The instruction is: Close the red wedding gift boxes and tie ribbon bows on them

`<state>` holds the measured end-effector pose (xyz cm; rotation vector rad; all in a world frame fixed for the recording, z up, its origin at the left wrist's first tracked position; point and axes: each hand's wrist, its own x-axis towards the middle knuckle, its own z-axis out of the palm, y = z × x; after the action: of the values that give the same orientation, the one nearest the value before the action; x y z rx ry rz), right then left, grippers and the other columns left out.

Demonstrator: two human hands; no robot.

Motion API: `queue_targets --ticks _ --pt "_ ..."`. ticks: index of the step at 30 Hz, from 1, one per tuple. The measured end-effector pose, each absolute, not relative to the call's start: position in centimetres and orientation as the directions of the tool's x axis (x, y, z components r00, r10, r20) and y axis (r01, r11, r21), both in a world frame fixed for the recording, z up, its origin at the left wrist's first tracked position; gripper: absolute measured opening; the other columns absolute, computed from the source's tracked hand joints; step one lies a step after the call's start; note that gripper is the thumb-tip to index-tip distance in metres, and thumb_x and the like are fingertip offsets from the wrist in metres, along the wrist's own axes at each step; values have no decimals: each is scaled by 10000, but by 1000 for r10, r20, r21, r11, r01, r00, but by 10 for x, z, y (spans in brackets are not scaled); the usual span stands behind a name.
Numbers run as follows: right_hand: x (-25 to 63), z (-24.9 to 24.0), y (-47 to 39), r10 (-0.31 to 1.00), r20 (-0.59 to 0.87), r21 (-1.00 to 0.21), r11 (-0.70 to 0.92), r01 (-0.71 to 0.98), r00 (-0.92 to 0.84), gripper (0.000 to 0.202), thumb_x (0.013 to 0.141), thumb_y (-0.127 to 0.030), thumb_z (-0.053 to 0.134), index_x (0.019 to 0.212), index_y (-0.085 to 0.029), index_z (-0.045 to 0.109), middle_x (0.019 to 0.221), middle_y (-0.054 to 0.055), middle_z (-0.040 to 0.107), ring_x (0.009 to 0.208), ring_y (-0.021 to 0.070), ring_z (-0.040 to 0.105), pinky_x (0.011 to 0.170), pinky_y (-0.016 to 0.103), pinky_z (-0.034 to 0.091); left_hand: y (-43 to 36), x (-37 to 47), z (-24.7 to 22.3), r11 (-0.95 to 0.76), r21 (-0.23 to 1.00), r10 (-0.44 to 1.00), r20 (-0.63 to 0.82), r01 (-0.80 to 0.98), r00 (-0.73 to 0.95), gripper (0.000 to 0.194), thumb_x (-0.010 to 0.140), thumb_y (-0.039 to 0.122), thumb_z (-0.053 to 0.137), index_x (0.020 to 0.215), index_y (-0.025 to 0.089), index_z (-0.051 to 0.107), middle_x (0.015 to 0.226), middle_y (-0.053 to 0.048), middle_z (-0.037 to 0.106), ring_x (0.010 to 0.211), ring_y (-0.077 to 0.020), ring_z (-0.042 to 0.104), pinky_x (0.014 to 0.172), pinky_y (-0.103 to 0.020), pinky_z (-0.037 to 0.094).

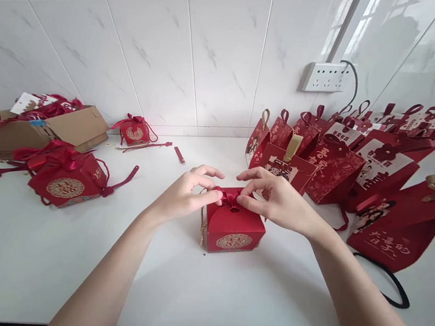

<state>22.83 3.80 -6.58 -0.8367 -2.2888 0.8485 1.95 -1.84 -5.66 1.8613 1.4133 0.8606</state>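
A red gift box point(235, 234) with a round gold emblem stands upright on the white table in front of me. A dark red ribbon point(230, 197) is tied in a bow on its top. My left hand point(191, 191) pinches the bow's left side between thumb and finger. On the bow's other side, my right hand point(268, 196) pinches the ribbon in the same way, its other fingers curved above. A twisted gold cord point(202, 226) hangs down the box's left side. My fingers partly cover the bow.
To the left are a cardboard box point(77, 128) of red ribbons, a larger red gift box point(72, 183) and a small red box point(136, 131). Several red gift bags point(398, 227) crowd the right, near a black loop point(396, 293). A power strip point(327, 78) is on the tiled wall.
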Motion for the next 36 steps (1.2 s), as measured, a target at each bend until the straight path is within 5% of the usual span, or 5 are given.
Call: queue_targets --ticks 6,16,23,28,36 --pt "237 -61 41 692 129 -798 498 339 -711 208 804 -342 583 702 -210 707 1329 74 504 1114 282 560 824 392 506 -20 14 -53 -194 791 955 16 580 298 244 790 346 557 627 202 667 1419 -1 389 1269 -325 387 978 -416 381" --pt "241 -60 48 709 -5 -799 421 429 -705 222 786 -271 561 608 -210 679 1293 37 564 1263 286 454 963 386 459 -20 9 -52 -162 803 937 -58 574 345 247 776 330 578 570 207 636 1455 21 358 1339 -306 305 1044 -437 313" --pt "247 -60 51 620 36 -782 505 364 -784 236 817 -275 530 715 -230 738 1135 36 651 1088 271 583 796 339 527 -18 6 -53 -150 821 925 -80 551 371 265 773 343 592 553 197 621 1462 14 355 1340 -324 302 1058 -452 295" --pt "251 -57 53 628 9 -773 499 393 -778 233 827 -294 536 710 -240 731 1052 20 678 1201 254 506 854 293 492 -17 5 -54 -152 821 919 -87 551 384 275 781 355 586 557 201 629 1450 17 376 1336 -321 312 1072 -466 278" --pt "257 -54 55 619 -43 -749 499 435 -784 277 760 -489 630 761 -217 683 998 58 650 1002 243 589 566 246 446 -16 5 -57 -120 849 911 -113 515 398 216 782 354 581 651 201 659 1446 -33 380 1356 -319 281 1066 -461 293"
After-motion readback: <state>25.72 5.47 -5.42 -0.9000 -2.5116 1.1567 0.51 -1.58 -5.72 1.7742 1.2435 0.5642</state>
